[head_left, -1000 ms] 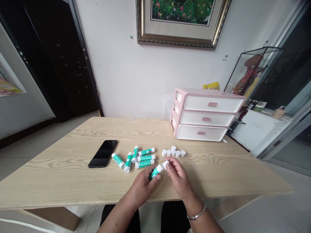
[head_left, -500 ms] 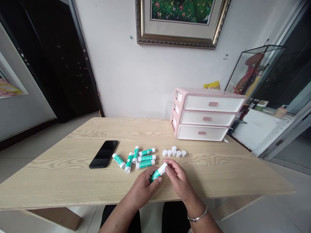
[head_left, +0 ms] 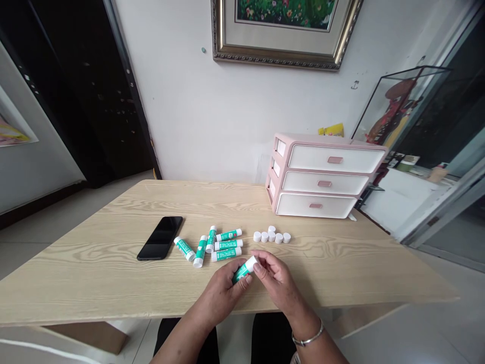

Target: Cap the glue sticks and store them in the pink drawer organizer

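Note:
My left hand (head_left: 227, 288) is wrapped round a green and white glue stick (head_left: 242, 271), its white end tilted up to the right. The fingers of my right hand (head_left: 275, 278) close on that white end. Beyond my hands, several more green and white glue sticks (head_left: 228, 245) lie loosely grouped on the table. Right of them stand several small white caps (head_left: 272, 236) in a cluster.
A black phone (head_left: 160, 238) lies on the wooden table (head_left: 113, 263), left of the glue sticks. A pink and white drawer unit (head_left: 326, 182) stands at the back right, with a yellow packet (head_left: 332, 130) on top. The table's front edge is just below my hands.
The view has shifted slightly. My right fingers sit a little closer over the white end of the held glue stick; both hands keep their hold. The other sticks and caps have not moved.

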Demonstrator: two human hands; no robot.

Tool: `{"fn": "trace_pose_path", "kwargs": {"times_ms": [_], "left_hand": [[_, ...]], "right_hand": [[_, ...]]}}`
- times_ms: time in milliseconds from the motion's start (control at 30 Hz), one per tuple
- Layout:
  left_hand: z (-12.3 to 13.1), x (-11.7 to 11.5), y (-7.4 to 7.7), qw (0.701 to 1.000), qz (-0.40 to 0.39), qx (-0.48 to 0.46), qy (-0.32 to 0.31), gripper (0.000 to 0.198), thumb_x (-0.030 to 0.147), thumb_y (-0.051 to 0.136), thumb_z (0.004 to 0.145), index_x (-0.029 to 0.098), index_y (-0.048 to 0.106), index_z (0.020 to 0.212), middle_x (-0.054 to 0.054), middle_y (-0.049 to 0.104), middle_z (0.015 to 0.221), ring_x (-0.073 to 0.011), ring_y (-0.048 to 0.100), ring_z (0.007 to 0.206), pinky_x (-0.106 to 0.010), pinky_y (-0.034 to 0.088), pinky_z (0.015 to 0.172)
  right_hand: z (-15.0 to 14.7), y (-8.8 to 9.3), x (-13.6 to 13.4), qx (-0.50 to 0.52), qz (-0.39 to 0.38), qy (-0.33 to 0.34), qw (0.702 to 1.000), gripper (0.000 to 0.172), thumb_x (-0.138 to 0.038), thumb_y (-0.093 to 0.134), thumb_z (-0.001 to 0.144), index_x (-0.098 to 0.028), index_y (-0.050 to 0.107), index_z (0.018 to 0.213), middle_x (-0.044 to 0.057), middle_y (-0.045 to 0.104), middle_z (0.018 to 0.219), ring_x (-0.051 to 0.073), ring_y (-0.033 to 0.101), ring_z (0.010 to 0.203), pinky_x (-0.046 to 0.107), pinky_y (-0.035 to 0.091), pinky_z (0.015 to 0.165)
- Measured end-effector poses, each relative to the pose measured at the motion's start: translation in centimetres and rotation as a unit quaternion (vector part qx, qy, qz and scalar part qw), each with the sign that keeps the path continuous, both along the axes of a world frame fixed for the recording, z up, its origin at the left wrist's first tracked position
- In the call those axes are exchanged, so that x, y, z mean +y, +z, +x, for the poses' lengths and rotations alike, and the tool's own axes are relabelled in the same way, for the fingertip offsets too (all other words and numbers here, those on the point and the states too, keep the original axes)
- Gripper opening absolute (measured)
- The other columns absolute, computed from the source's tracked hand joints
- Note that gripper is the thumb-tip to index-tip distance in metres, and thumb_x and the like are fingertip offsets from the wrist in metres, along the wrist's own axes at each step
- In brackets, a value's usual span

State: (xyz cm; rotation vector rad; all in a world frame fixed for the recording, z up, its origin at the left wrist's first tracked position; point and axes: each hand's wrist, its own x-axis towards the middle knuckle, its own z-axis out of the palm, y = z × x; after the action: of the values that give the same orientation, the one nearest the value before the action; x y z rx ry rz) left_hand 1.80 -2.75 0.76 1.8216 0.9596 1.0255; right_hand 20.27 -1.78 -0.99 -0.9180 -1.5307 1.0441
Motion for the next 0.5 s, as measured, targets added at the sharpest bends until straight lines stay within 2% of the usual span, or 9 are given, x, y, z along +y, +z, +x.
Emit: {"fn": "trace_pose_path", "kwargs": {"times_ms": [300, 500], "left_hand": [[0.03, 0.12, -0.23, 1.000, 0.007, 0.006, 0.004, 0.035, 0.044, 0.055, 0.097, 0.022, 0.067, 0.121, -0.006, 0.072, 0.114, -0.0240, 0.064, 0.106, -0.034, 0.048, 0.096], [-0.15, -0.29, 0.32, 1.000, -0.013, -0.002, 0.000, 0.034, 0.044, 0.056, 0.097, 0.022, 0.065, 0.122, -0.006, 0.071, 0.118, -0.0243, 0.063, 0.109, -0.033, 0.046, 0.097]], "right_hand": [[-0.10, -0.02, 0.13, -0.014, 0.008, 0.006, 1.000, 0.035, -0.042, 0.064, 0.094, -0.023, 0.068, 0.124, 0.006, 0.072, 0.103, 0.019, 0.066, 0.089, 0.032, 0.054, 0.082], [0.01, 0.06, -0.06, 0.002, -0.007, 0.011, 1.000, 0.036, -0.042, 0.063, 0.095, -0.024, 0.066, 0.126, 0.004, 0.066, 0.096, 0.017, 0.061, 0.086, 0.030, 0.051, 0.080]]}}
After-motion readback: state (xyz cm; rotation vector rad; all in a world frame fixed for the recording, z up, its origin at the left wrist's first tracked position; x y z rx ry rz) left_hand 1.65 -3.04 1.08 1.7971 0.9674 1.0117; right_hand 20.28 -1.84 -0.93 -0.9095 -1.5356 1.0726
